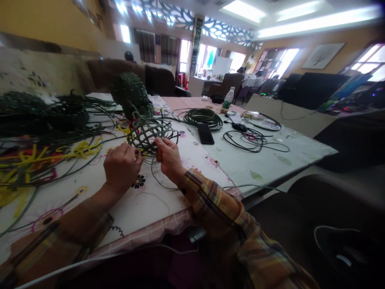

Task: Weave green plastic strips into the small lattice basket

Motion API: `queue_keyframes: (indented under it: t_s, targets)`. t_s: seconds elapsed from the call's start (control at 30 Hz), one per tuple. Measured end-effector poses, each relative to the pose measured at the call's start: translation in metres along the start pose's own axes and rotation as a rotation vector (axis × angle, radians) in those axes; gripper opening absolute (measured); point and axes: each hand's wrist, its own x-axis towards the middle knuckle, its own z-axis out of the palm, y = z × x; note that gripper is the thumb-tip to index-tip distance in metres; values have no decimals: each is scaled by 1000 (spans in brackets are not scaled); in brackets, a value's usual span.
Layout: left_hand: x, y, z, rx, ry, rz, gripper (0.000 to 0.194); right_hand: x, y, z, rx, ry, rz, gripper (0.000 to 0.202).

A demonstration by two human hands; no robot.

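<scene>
Beyond the left hand (pixel 122 165), to its left, there is a yellow wall (pixel 51 24). Far beyond the right hand (pixel 169 157) stands a patterned column (pixel 196 46) near a bright window (pixel 206 58); farther right, below shining ceiling lights (pixel 320 22), hangs a framed picture (pixel 323 55).

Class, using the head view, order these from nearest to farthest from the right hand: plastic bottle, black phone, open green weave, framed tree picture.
1. Open green weave, in its grasp.
2. Black phone, lying to the right.
3. Plastic bottle, right, standing farther back.
4. Framed tree picture, far right, hanging high.
</scene>
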Motion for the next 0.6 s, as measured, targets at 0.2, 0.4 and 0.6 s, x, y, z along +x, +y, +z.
queue_keyframes:
  t_s: [0.2,0.4,0.6]
  targets:
    - [-1,-5,4,-224,-4,22,6,6,-8,-4,46,56,46,34]
    - [1,-10,-1,-442,22,35,9,18,-23,-14,87,92,34,42]
    - [2,-3,1,-309,59,-48,21,7,-12,-6,50,21,44,37]
